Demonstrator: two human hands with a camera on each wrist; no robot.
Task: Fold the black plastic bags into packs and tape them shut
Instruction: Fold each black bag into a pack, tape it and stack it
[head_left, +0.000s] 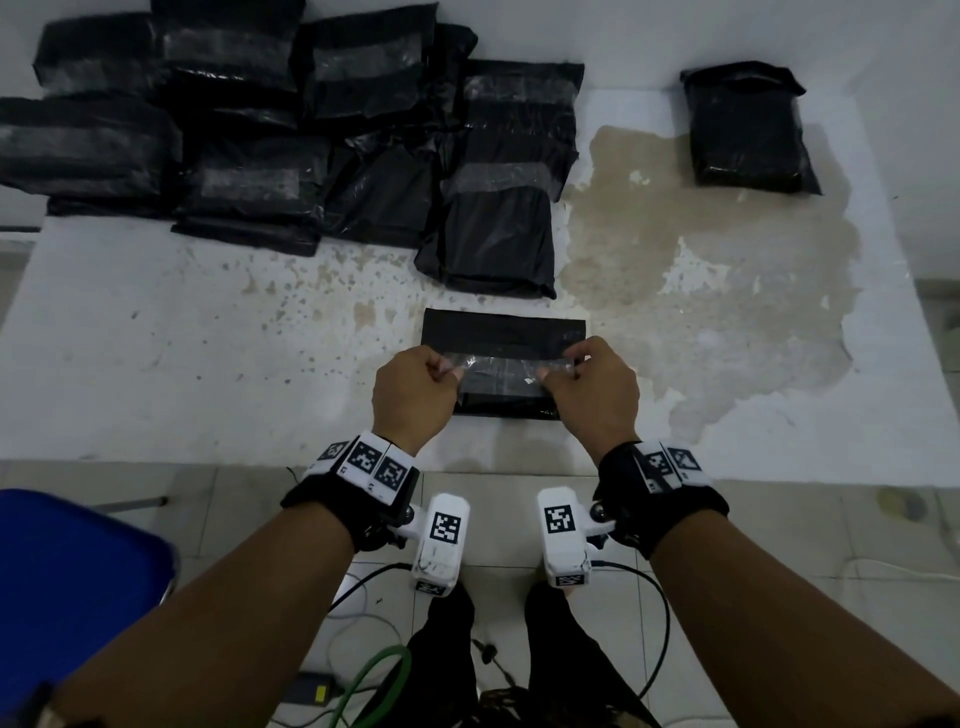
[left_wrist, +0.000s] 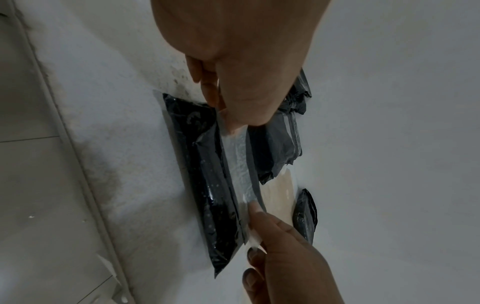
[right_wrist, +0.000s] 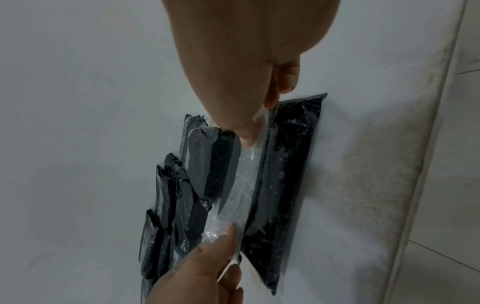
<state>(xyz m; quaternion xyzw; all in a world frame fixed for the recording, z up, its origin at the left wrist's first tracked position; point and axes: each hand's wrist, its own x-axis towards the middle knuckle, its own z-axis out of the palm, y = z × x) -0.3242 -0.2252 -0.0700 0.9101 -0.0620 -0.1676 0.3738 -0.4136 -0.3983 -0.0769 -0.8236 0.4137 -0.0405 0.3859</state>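
A folded black bag pack (head_left: 501, 332) lies flat near the table's front edge. Above it a strip of clear tape (head_left: 501, 364) is stretched between my hands. My left hand (head_left: 415, 389) pinches the tape's left end and my right hand (head_left: 592, 384) pinches its right end. In the left wrist view the tape (left_wrist: 240, 164) runs from my left thumb down to the right hand's fingers (left_wrist: 262, 222), just over the pack (left_wrist: 205, 185). The right wrist view shows the same tape (right_wrist: 244, 185) held taut over the pack (right_wrist: 283, 185).
Several taped black packs (head_left: 260, 130) are heaped at the table's back left, one (head_left: 493, 234) close behind the flat pack. A single pack (head_left: 748, 130) lies at the back right. The white table (head_left: 208, 338) has worn patches. A blue chair (head_left: 78, 582) stands at lower left.
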